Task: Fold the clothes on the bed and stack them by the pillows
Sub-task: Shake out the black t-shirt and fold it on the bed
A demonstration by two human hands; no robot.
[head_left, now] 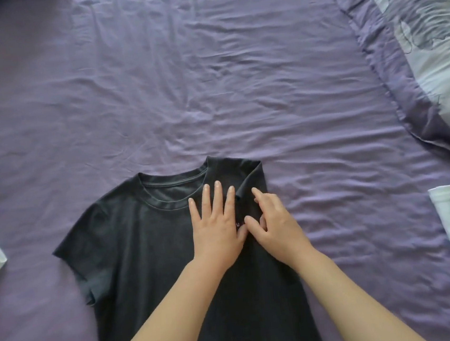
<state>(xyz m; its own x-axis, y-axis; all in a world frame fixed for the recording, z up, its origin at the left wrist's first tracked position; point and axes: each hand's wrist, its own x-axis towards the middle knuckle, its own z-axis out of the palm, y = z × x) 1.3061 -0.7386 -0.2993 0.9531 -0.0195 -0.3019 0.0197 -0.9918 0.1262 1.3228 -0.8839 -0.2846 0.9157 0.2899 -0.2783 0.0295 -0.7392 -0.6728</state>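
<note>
Dark cotton T-shirt (149,249) flat on creased purple sheet (209,75); left hand (217,226) pressing flat, right hand (275,228) fingers loosely bent on folded sleeve.

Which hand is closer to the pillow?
Right. The right hand rests on the folded side of the shirt, toward the pillow; the left hand lies flat beside it, farther away.

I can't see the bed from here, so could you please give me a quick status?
Left hand flat on dark T-shirt. Right hand tucking folded-in sleeve. Nothing in the way.
</note>
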